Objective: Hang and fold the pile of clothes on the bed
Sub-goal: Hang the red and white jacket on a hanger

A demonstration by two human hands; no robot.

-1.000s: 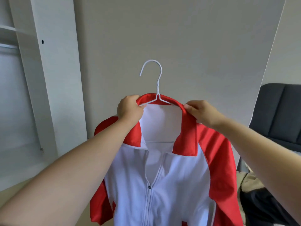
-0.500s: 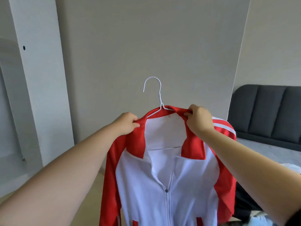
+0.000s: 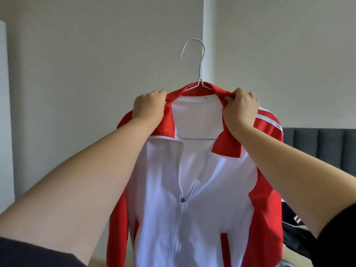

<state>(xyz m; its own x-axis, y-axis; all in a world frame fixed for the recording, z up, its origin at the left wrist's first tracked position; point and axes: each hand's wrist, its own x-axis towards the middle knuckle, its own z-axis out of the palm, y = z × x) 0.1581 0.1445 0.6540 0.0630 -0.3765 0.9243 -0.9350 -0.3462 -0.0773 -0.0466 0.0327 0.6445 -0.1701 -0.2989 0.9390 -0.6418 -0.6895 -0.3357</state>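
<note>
Both hands, left hand point(image 3: 149, 106) and right hand point(image 3: 239, 108), grip the jacket point(image 3: 192, 189) collar on its hanger point(image 3: 194, 54); hooking onto a rail likely comes next.

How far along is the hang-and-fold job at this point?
Done: the red-and-white jacket sits on the white wire hanger. In hand: the left hand and right hand grip its collar, holding it up. Left: the hanger is on no rail yet, and a dark garment waits lower right.
</note>
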